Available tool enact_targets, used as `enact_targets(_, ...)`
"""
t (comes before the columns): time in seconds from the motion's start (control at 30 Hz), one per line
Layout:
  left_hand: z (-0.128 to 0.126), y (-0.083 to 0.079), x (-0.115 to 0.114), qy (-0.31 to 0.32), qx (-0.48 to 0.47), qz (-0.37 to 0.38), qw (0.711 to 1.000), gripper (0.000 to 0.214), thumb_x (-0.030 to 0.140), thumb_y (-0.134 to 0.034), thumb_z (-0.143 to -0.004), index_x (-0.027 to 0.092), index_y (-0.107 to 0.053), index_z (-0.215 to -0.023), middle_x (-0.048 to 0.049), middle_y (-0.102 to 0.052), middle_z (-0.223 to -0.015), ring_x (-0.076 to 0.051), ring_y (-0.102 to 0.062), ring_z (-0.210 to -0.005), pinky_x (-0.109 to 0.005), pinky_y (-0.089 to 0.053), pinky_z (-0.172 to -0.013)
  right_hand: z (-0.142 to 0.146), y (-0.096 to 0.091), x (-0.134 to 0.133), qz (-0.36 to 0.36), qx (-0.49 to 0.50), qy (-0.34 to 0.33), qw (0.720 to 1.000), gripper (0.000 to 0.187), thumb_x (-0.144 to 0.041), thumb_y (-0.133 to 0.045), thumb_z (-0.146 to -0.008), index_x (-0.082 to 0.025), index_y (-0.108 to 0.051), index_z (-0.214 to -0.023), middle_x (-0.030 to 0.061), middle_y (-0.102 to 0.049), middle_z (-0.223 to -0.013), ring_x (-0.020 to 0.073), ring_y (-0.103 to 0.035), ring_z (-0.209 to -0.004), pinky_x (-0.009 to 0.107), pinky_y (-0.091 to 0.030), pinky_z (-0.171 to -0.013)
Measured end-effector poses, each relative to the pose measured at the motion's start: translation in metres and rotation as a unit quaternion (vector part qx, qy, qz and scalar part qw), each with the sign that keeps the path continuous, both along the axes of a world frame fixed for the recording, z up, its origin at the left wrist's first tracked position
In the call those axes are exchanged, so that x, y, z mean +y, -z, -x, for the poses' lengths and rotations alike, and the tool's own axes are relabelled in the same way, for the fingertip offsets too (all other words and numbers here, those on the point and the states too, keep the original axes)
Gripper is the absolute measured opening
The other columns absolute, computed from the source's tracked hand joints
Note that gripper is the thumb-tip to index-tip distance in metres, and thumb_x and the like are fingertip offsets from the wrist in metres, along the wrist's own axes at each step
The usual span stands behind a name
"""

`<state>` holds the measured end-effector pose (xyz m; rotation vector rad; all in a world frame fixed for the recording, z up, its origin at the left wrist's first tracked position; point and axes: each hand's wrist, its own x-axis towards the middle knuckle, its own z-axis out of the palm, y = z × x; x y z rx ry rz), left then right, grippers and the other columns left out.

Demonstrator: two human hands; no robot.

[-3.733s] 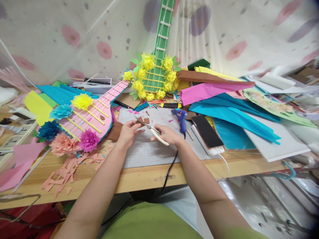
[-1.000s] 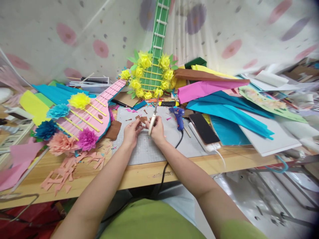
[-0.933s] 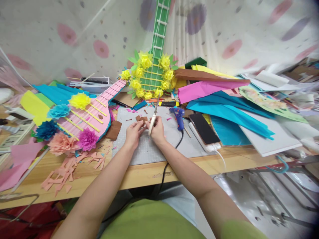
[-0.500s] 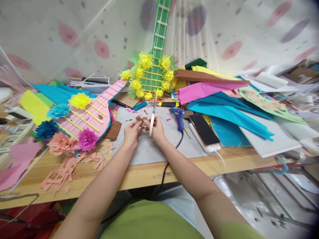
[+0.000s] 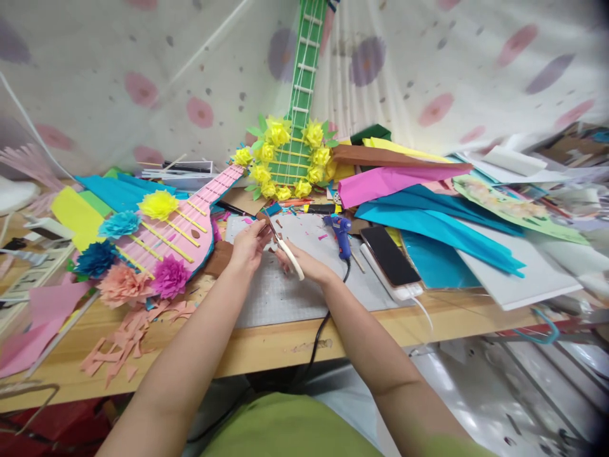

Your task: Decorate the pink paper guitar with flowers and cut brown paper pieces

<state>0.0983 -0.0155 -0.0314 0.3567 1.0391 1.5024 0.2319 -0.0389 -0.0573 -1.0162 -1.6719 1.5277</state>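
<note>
My right hand [image 5: 304,263] is closed round white-handled scissors [image 5: 288,251], whose blades point up and to the left. My left hand [image 5: 247,244] pinches a small brown piece [image 5: 262,219] right at the blade tips. Both hands hover over a grey cutting mat [image 5: 285,292] on the wooden table [image 5: 266,346]. Small brown and pink scraps lie on the mat beyond my hands.
A pink paper guitar [image 5: 166,235] with paper flowers lies at the left. A green guitar [image 5: 295,146] with yellow flowers leans on the wall. A blue glue gun [image 5: 339,228], a phone [image 5: 387,254] and coloured paper sheets [image 5: 428,203] lie at the right. Pink offcuts [image 5: 128,330] litter the front left.
The scissors have swung from pointing straight away to pointing up-left at the brown piece. Both hands have lifted slightly and shifted left. My view has tilted a little.
</note>
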Motion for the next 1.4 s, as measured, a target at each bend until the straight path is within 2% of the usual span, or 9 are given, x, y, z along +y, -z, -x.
enact_targets(0.1,-0.006,0.000,0.001,0.011,0.005,0.002,1.000,0.009,0.006,-0.059,-0.071,0.012,-0.059,-0.064,-0.0014,-0.064,-0.064,-0.009,-0.060,-0.061,-0.022,-0.052,-0.065,-0.003,0.002,0.002,0.034,0.022,-0.050,0.998,0.041,-0.060,-0.052,-0.077,-0.021,-0.041,-0.078,-0.0057,-0.044,-0.063,0.0069,-0.042,-0.051,0.021,-0.037,-0.046)
enact_targets(0.57,-0.007,0.006,0.002,0.016,0.011,-0.002,1.000,0.012,0.006,-0.060,-0.069,0.012,-0.057,-0.059,-0.0022,-0.063,-0.064,-0.009,-0.061,-0.063,-0.021,-0.052,-0.065,-0.003,-0.005,-0.003,0.075,0.070,-0.054,0.993,0.052,-0.068,-0.057,-0.068,-0.022,-0.034,-0.070,-0.0090,-0.035,-0.053,0.0049,-0.031,-0.043,0.019,-0.028,-0.041)
enact_targets(0.8,-0.006,0.006,-0.001,0.017,0.016,0.001,1.000,0.008,0.007,-0.059,-0.068,0.012,-0.059,-0.061,-0.0033,-0.065,-0.066,-0.009,-0.061,-0.062,-0.022,-0.053,-0.068,-0.004,0.005,-0.001,0.055,0.056,-0.037,0.996,0.047,-0.064,-0.059,-0.069,-0.022,-0.037,-0.070,-0.0092,-0.033,-0.051,0.0051,-0.031,-0.042,0.019,-0.028,-0.040)
enact_targets(1.03,0.001,0.002,-0.004,0.042,0.031,0.002,0.999,0.009,0.005,-0.058,-0.066,0.010,-0.060,-0.059,-0.0048,-0.065,-0.063,-0.011,-0.062,-0.059,-0.027,-0.055,-0.069,-0.007,0.006,-0.001,0.045,0.017,-0.017,0.999,0.041,-0.057,-0.062,-0.070,-0.021,-0.043,-0.076,-0.0103,-0.033,-0.051,0.0044,-0.031,-0.041,0.018,-0.027,-0.040)
enact_targets(1.23,0.011,0.001,-0.008,0.078,0.059,-0.003,0.995,0.010,0.003,-0.058,-0.065,0.011,-0.062,-0.060,-0.0056,-0.066,-0.062,-0.012,-0.063,-0.060,-0.025,-0.055,-0.067,-0.013,0.001,-0.001,0.073,0.014,-0.041,0.996,0.041,-0.052,-0.065,-0.067,-0.020,-0.042,-0.077,-0.0116,-0.033,-0.048,0.0040,-0.030,-0.039,0.018,-0.024,-0.039)
enact_targets(1.4,0.020,0.004,-0.010,0.125,0.084,-0.010,0.989,0.004,0.006,-0.063,-0.063,0.009,-0.064,-0.060,-0.0090,-0.068,-0.067,-0.014,-0.065,-0.064,-0.026,-0.054,-0.071,-0.020,0.001,0.002,0.100,0.005,-0.074,0.992,0.042,-0.051,-0.068,-0.065,-0.020,-0.043,-0.080,-0.0127,-0.031,-0.047,0.0034,-0.027,-0.037,0.017,-0.022,-0.036)
